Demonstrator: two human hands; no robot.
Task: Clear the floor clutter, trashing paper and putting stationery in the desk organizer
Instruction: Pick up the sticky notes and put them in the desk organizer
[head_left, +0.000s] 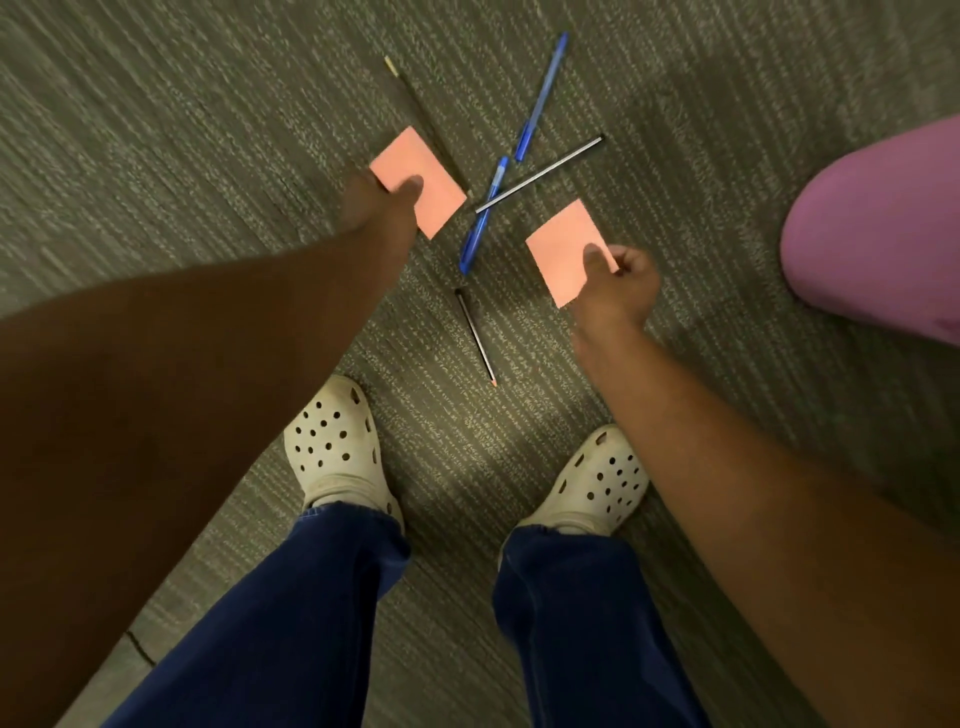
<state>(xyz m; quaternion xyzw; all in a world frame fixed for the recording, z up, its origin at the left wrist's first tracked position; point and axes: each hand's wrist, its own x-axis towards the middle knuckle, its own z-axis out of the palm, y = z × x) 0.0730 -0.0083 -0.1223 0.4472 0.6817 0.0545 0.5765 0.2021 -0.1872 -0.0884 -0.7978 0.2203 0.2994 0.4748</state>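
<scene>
Two pink paper notes lie low over the grey carpet. My left hand (382, 202) pinches the left pink note (423, 182) with the thumb on top. My right hand (615, 283) pinches the right pink note (563, 249) the same way. Between the notes lie a blue pen (543, 96), a second blue pen (483, 215) and a grey pen (540, 174) that crosses over it. A dark pencil (477, 338) lies nearer my feet. Another dark pencil (421, 111) runs behind the left note, partly hidden by it.
My feet in white clogs (337, 447) stand on the carpet (208, 130) just below the clutter. A purple rounded object (883, 223) sits at the right edge. No bin or desk organizer is in view.
</scene>
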